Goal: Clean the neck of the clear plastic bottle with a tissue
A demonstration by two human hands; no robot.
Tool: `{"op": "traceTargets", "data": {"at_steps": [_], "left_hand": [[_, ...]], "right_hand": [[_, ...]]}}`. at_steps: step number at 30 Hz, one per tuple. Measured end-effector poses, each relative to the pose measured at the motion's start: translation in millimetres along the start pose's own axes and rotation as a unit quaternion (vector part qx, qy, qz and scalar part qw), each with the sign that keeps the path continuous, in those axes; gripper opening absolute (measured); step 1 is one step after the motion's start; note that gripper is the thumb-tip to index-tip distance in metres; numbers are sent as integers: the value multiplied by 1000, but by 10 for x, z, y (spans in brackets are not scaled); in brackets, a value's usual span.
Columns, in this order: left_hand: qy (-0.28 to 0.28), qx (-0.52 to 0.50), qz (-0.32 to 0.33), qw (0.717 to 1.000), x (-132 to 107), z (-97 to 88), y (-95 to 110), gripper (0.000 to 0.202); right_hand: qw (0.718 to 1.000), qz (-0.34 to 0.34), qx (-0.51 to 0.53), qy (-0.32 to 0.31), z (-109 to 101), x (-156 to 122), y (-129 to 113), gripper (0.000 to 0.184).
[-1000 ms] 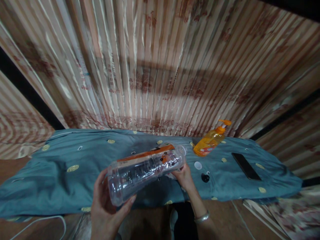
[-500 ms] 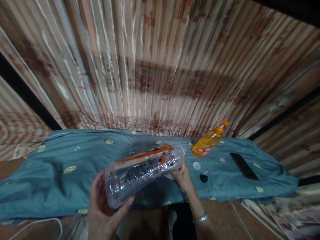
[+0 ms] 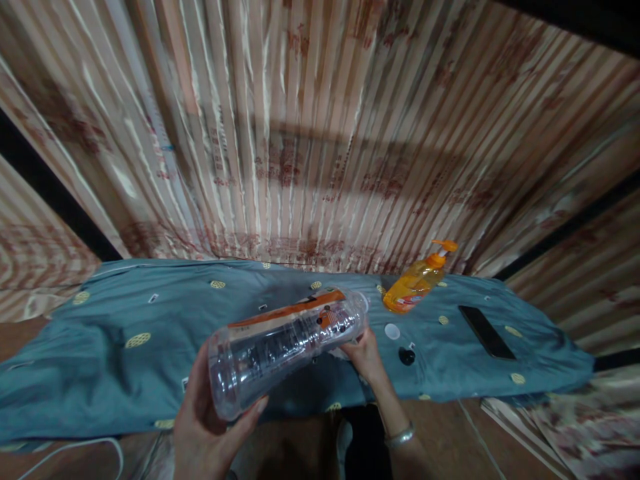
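Observation:
A large clear plastic bottle (image 3: 280,357) with an orange-and-cream label lies tilted across my view, held above the cloth. Its base, at the lower left, rests in my left hand (image 3: 207,417), with the thumb along the underside and the fingers round the far side. At the upper right end, my right hand (image 3: 365,355) grips the bottle just below its neck; most of those fingers are hidden behind it. Something white and thin, perhaps a tissue, shows beside the right fingers. A white round cap (image 3: 392,331) and a small black object (image 3: 407,356) lie right of that hand.
A teal cloth (image 3: 125,380) with yellow pineapple prints covers the surface. Beyond the cap stands an orange pump bottle (image 3: 413,287); a black phone (image 3: 487,332) lies farther right. A striped curtain (image 3: 310,133) hangs behind. A white cable (image 3: 120,453) curves at the lower left.
Hardly anything differs. My left hand and the bottle's base have shifted very slightly left and down; both hands keep their hold.

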State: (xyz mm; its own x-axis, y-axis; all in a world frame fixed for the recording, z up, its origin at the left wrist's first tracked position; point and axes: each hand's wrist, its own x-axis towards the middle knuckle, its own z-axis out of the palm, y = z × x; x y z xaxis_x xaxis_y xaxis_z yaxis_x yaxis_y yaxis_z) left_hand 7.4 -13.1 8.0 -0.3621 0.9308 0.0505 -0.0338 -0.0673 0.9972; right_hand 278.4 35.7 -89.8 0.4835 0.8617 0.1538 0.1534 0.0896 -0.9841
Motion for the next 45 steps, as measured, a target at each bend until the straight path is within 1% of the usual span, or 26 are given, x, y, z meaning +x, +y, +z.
{"op": "traceTargets", "data": {"at_steps": [3,7,17,20,26,29,38,41,45], "left_hand": [[-3,-2,1,1000,0,6,8,100],[-2,-8,7,1000,0,10,2,100],[-6,6,2,1000,6,-11,3,101],[-6,6,3,1000,10,-11,-8,100],[-12,16,14,1000,22,-14,-13,104],[-12,16,16,1000,17,-14,3,102],[-14,0,4,1000,6,-5,38,106],[-13,-2,-1,1000,4,-6,37,108],[-15,-3,-4,1000,0,-6,43,107]], "right_hand": [[1000,26,11,9,6,5,-3,54],[999,43,14,10,10,11,15,56],[1000,19,9,5,-8,20,29,57],[1000,22,10,-2,-8,23,27,58],[999,32,-4,12,-11,32,51,55],[999,37,-8,12,-14,27,47,54],[999,44,7,18,2,7,22,51],[999,36,15,15,7,7,27,49],[999,31,2,14,-3,9,24,51]]}}
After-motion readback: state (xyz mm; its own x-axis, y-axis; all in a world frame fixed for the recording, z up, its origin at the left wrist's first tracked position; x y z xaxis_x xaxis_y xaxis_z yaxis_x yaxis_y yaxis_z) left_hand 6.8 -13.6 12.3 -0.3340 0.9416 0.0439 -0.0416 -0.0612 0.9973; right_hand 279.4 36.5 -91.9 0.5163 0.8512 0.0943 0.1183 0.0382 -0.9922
